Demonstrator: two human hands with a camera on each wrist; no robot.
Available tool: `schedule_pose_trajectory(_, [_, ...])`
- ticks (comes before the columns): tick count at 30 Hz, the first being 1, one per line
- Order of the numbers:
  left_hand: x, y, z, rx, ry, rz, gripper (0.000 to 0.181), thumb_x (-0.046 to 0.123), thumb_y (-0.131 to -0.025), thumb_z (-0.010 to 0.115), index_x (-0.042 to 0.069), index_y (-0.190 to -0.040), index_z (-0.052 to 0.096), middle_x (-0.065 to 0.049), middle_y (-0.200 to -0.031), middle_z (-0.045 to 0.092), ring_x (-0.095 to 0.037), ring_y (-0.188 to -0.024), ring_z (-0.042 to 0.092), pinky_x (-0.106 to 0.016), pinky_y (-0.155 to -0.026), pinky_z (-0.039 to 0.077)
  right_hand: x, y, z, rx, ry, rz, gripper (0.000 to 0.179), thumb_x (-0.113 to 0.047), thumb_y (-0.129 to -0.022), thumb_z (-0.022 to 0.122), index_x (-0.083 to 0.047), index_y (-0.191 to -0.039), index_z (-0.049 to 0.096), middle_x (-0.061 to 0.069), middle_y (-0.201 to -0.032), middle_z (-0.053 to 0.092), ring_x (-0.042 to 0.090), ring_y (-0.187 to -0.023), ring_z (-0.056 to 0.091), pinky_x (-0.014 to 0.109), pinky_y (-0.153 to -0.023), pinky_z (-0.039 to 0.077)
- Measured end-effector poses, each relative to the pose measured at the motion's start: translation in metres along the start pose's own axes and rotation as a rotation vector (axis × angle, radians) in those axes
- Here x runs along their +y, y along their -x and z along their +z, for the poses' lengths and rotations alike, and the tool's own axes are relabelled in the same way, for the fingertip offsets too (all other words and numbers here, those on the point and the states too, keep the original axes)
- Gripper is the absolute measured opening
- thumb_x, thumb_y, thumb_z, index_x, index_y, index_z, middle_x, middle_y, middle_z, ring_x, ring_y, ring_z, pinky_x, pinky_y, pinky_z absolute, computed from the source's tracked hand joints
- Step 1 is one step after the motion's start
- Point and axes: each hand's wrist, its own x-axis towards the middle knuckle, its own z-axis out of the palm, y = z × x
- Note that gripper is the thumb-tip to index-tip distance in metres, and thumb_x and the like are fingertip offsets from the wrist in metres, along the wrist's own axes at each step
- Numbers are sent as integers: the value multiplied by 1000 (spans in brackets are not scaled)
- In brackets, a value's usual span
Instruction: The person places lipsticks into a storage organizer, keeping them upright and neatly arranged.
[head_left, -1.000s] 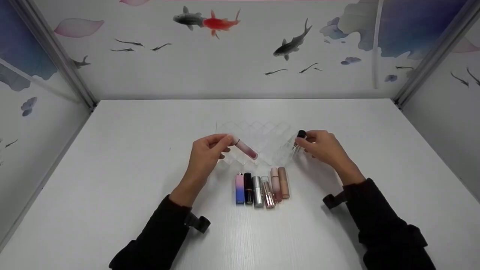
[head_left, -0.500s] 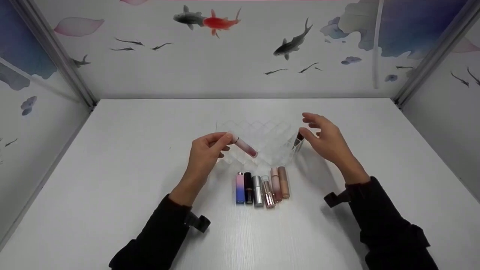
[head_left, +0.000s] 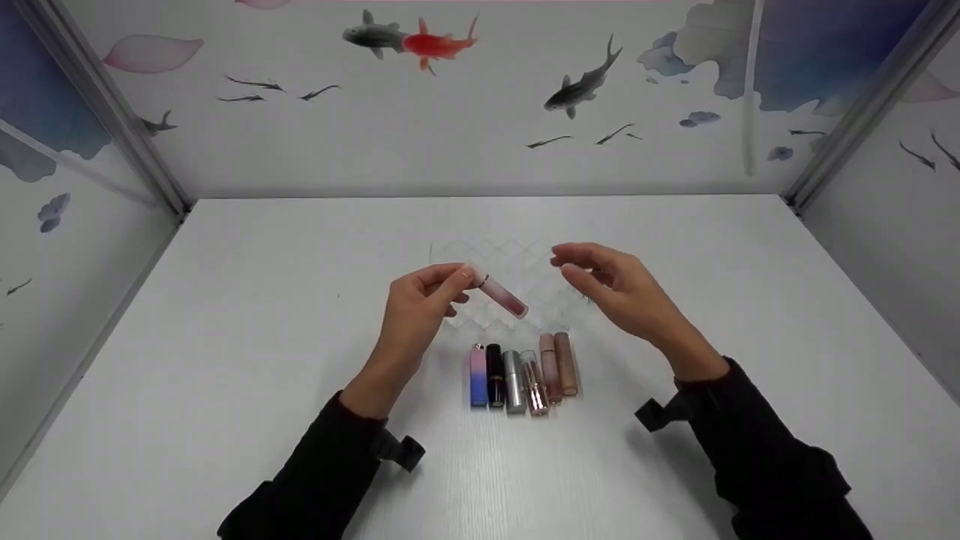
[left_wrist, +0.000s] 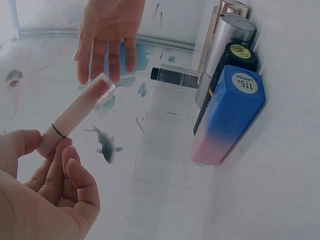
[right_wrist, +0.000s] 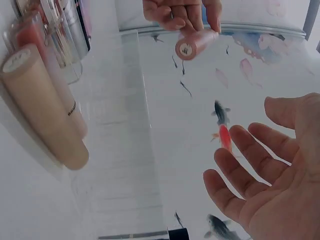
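My left hand (head_left: 424, 307) pinches the pale cap of a lip gloss tube (head_left: 504, 295), whose clear pink-red end slants down to the right. Beneath both hands lies a clear organizer (head_left: 517, 259) with a diamond-patterned grid. My right hand (head_left: 626, 292) hovers over the organizer's right side, fingers spread and holding nothing, a short way from the tube. In the left wrist view, a black-capped tube (left_wrist: 175, 77) sits in the organizer's end; the right hand hides it in the head view.
Before the organizer lies a row: a pink-blue lipstick (head_left: 478, 376), a black lipstick (head_left: 495, 375), a silver tube (head_left: 514, 382), a clear-capped rose-gold lipstick (head_left: 534, 384), a pink gloss (head_left: 551, 367) and a beige tube (head_left: 566, 364). Printed walls border the white table (head_left: 262, 337).
My right hand has let go of the black-capped tube in the organizer's right end, lifted away, then come left toward the lip gloss. The left hand has shifted slightly right, still holding the gloss.
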Motion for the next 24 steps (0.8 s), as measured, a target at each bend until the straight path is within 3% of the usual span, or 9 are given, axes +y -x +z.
schedule_pose_trajectory(4, [-2, 0, 1, -3, -5, 3, 27, 41, -86, 66, 19, -102, 71, 1, -94, 72, -23, -85, 65, -31, -71, 52, -21, 4, 14, -114, -7, -24, 31, -16, -98, 51, -6, -126, 59, 6, -120, 65, 15, -110, 60, 24, -88, 50])
schedule_pose_trajectory(10, [1, 1, 3, -12, -6, -22, 31, 41, -86, 67, 17, -104, 71, -5, -97, 73, -20, -84, 64, -31, -71, 52, -22, 5, 23, -226, -18, -21, 32, -19, -97, 53, -7, -125, 59, 8, -114, 68, 20, -103, 63, 25, -79, 53])
schedule_pose_trajectory(19, [2, 1, 5, -57, 29, -24, 31, 42, -85, 67, 17, -103, 71, 0, -94, 73, -34, -92, 63, -31, -71, 51, -18, 4, 25, -289, -21, -1, 23, -20, -94, 58, -9, -113, 66, 4, -93, 69, 18, -81, 61, 22, -67, 50])
schedule_pose_trajectory(24, [2, 1, 4, -76, 45, -42, 33, 41, -85, 68, 15, -105, 71, -2, -96, 73, -33, -92, 63, -30, -71, 51, -18, 5, 27, -299, 13, 10, 17, -21, -94, 59, -11, -105, 68, 1, -84, 67, 11, -74, 58, 22, -64, 50])
